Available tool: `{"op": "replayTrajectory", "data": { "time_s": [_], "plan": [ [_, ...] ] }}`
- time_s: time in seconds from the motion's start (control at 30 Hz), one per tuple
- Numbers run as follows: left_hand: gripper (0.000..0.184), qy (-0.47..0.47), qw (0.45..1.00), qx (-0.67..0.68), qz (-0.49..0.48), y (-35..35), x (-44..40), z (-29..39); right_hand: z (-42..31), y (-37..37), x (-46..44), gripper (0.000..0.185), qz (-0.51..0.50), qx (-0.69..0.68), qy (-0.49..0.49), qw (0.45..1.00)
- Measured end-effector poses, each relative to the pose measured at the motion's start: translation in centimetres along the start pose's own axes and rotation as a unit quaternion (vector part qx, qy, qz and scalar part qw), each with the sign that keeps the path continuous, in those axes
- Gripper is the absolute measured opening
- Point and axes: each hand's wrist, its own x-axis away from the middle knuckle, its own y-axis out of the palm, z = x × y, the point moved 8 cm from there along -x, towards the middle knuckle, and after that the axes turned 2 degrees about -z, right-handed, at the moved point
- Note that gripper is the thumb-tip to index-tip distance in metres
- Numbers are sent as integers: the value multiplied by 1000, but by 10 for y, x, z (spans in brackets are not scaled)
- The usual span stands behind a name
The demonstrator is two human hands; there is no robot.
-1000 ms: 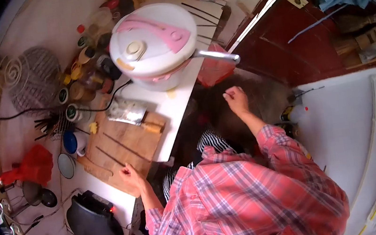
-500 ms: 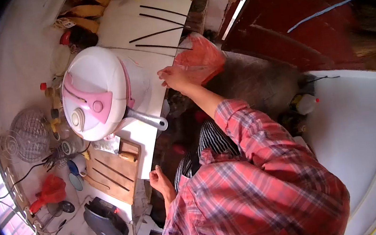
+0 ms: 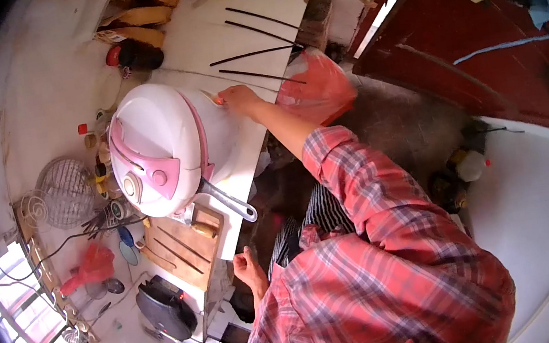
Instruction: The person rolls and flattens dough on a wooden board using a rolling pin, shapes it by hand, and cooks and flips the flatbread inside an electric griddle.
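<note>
My right hand (image 3: 241, 99) reaches over the white counter (image 3: 189, 79) behind a white and pink rice cooker (image 3: 153, 142). Its fingers close around a small item with an orange-red end (image 3: 218, 100), too small to name. My left hand (image 3: 249, 272) hangs by the counter's front edge, fingers curled, with nothing visible in it. Between the hands, a grey handle (image 3: 230, 199) sticks out beside the cooker past the edge. A wooden cutting board (image 3: 183, 242) with thin dark sticks and a wooden-handled tool (image 3: 204, 230) lies nearer the left hand.
Several long dark sticks (image 3: 252, 54) lie on the far counter. A red plastic bag (image 3: 319, 89) hangs at its edge. A wire strainer (image 3: 66, 192) and a black appliance (image 3: 166, 308) are at the left; a dark red door (image 3: 438, 46) is at the right.
My right hand has moved from the counter's edge toward the rice cooker's side and closed on the small item. The left hand keeps its curled pose. The view has shifted slightly.
</note>
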Motion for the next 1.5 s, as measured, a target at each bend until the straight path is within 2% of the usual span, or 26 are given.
{"op": "replayTrajectory", "data": {
  "time_s": [0.03,0.1,0.13,0.17,0.27,0.3,0.4,0.43,0.47,0.5,0.53,0.57,0.63,0.7,0.73,0.77,0.8,0.83,0.9,0.97,1.03,1.2,1.27,1.4,1.47,1.5],
  "plan": [
    [33,4,1000,-18,3,-1,-1,0,12,5,-2,25,33,-166,49,984],
    [33,10,999,-35,8,-2,-3,0,26,11,-9,23,64,-327,93,938],
    [33,4,1000,-17,9,-3,-3,-1,14,1,-13,19,85,-147,6,985],
    [33,-3,1000,1,11,-5,-3,-2,-3,-2,-13,17,105,38,-82,990],
    [34,3,999,22,29,-10,-1,2,-9,-12,-12,14,52,-54,-37,996],
    [34,-8,999,40,28,-9,-1,1,-8,-4,-21,15,67,63,-63,994],
    [33,-4,999,18,45,-14,-1,-3,-8,-4,-19,15,72,88,-78,990],
    [33,-6,998,22,51,-16,-1,-5,-2,-4,-20,22,74,44,-39,996],
    [33,-5,998,25,51,-16,-2,-3,14,9,-28,24,235,148,-130,952],
    [33,-3,998,28,52,-18,-2,-2,42,12,-29,25,292,15,-87,952],
    [33,-5,998,34,60,-20,-1,-3,69,16,-28,26,357,-125,-62,923],
    [33,-4,997,53,54,-21,0,-3,98,35,-20,27,267,-468,109,836],
    [34,-5,995,75,60,-21,1,-9,85,20,39,20,266,-573,161,758],
    [33,-24,995,69,60,-23,1,-20,92,21,96,17,300,-578,189,735],
    [33,-38,996,56,60,-24,1,-25,72,1,137,22,298,-486,169,804],
    [33,-50,995,67,59,-25,1,-28,115,32,158,29,275,-407,198,848],
    [33,-55,994,75,65,-28,0,-32,94,17,197,33,307,-256,78,913],
    [33,-59,992,99,58,-29,-1,-37,127,64,230,28,250,-528,277,763],
    [34,-49,988,132,56,-32,-1,-38,154,92,302,21,230,-467,321,791],
    [35,-46,989,128,62,-41,-2,-42,189,125,364,20,226,-412,413,780],
    [37,-26,991,121,58,-53,0,-53,186,133,398,13,225,-359,441,791],
    [38,-32,983,168,61,-103,9,-94,140,157,391,13,209,-335,405,824],
    [40,-76,973,203,78,-131,16,-120,93,165,368,16,167,-321,373,854],
    [42,-74,958,245,130,-192,32,-168,7,196,341,19,113,-307,307,893],
    [42,-126,948,254,146,-219,43,-187,-38,212,333,21,78,-313,266,908],
    [42,-121,946,256,161,-228,46,-197,-61,219,332,22,61,-293,264,917]
  ]
}}
